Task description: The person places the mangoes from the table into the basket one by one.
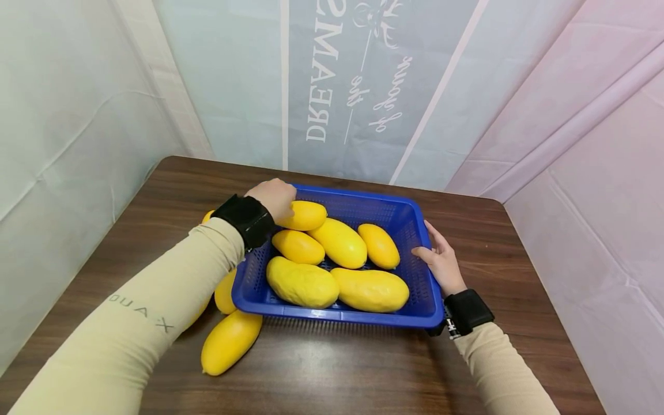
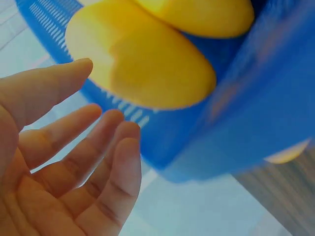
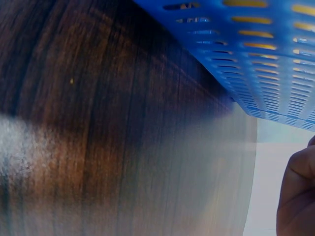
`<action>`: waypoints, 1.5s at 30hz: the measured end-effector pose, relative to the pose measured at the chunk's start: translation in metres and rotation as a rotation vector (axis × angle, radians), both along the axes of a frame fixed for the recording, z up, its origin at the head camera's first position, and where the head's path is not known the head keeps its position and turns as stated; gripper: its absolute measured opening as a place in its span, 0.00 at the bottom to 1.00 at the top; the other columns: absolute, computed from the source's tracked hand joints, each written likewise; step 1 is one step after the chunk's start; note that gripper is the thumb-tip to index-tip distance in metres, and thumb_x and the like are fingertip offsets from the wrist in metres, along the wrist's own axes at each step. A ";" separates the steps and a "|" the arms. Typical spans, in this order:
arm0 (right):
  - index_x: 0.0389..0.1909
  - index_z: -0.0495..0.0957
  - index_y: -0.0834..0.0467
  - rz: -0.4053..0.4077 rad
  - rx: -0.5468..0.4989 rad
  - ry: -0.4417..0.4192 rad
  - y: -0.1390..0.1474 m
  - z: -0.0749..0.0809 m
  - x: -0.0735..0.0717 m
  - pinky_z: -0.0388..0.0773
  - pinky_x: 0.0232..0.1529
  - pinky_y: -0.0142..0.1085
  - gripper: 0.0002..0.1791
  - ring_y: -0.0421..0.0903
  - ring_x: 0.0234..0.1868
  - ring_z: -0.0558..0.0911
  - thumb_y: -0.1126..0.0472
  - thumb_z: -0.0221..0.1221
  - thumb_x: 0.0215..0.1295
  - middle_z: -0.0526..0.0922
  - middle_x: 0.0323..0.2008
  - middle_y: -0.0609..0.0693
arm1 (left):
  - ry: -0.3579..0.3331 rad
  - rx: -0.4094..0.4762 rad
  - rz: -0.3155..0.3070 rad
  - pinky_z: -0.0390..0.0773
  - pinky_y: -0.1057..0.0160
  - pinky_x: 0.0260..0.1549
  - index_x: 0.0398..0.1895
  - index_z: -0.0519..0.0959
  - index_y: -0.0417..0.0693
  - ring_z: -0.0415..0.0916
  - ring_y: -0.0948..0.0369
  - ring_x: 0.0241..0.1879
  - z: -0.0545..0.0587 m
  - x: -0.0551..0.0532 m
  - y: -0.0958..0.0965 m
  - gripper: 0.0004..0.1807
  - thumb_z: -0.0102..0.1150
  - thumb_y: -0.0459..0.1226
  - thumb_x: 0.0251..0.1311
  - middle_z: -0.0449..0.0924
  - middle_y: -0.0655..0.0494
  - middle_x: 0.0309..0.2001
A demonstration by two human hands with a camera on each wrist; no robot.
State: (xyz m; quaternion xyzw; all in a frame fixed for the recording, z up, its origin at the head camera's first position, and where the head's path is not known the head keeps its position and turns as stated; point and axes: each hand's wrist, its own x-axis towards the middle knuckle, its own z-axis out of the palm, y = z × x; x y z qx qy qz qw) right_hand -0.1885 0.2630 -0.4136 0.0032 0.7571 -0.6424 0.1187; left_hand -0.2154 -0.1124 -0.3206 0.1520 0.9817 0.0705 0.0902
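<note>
A blue plastic basket (image 1: 358,316) with slotted walls holds several yellow fruits, mango-like in shape. Two large lumpy ones, one of them this fruit (image 1: 302,282), lie along the front. At the back left corner my left hand (image 1: 274,199) is beside a smooth yellow fruit (image 1: 307,215). In the left wrist view that hand (image 2: 74,162) has loosely bent, spread fingers, its thumb tip close to the fruit (image 2: 142,59); whether they touch I cannot tell. My right hand (image 1: 441,260) grips the basket's right wall, thumb inside, fingers outside; little of it (image 3: 298,191) shows in the right wrist view.
Left of the basket, several more yellow fruits lie on the dark wooden table (image 1: 321,374), among them one (image 1: 231,342) near the front left corner. My left forearm partly covers others. A printed cloth (image 1: 249,86) hangs behind the table, with pale sheets at both sides.
</note>
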 end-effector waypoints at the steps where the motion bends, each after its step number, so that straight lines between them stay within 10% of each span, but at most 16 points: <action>1: 0.80 0.46 0.46 -0.001 0.001 0.000 0.000 0.000 0.000 0.85 0.37 0.33 0.42 0.37 0.38 0.86 0.65 0.54 0.71 0.84 0.45 0.39 | -0.004 0.001 0.001 0.78 0.54 0.45 0.42 0.81 0.36 0.78 0.51 0.41 0.003 0.001 -0.003 0.10 0.58 0.35 0.65 0.83 0.43 0.40; 10: 0.80 0.46 0.46 -0.012 0.007 -0.001 0.002 0.000 -0.001 0.85 0.37 0.33 0.41 0.37 0.38 0.86 0.65 0.54 0.71 0.84 0.44 0.39 | -0.004 0.006 0.017 0.81 0.52 0.46 0.42 0.81 0.35 0.81 0.49 0.41 0.013 0.001 -0.024 0.10 0.59 0.34 0.62 0.84 0.41 0.43; 22: 0.80 0.45 0.46 -0.009 0.009 -0.002 0.003 -0.001 0.000 0.85 0.37 0.33 0.42 0.37 0.37 0.86 0.65 0.54 0.71 0.84 0.43 0.38 | -0.014 -0.010 0.188 0.82 0.45 0.44 0.54 0.76 0.33 0.81 0.44 0.45 0.008 0.002 -0.049 0.18 0.51 0.36 0.67 0.82 0.36 0.48; 45: 0.80 0.45 0.47 -0.007 -0.016 -0.004 0.001 -0.001 -0.001 0.85 0.36 0.32 0.41 0.37 0.36 0.86 0.66 0.53 0.71 0.84 0.43 0.38 | -0.328 -0.103 0.407 0.77 0.44 0.46 0.50 0.81 0.34 0.79 0.45 0.44 -0.033 0.012 -0.103 0.40 0.47 0.64 0.64 0.83 0.38 0.44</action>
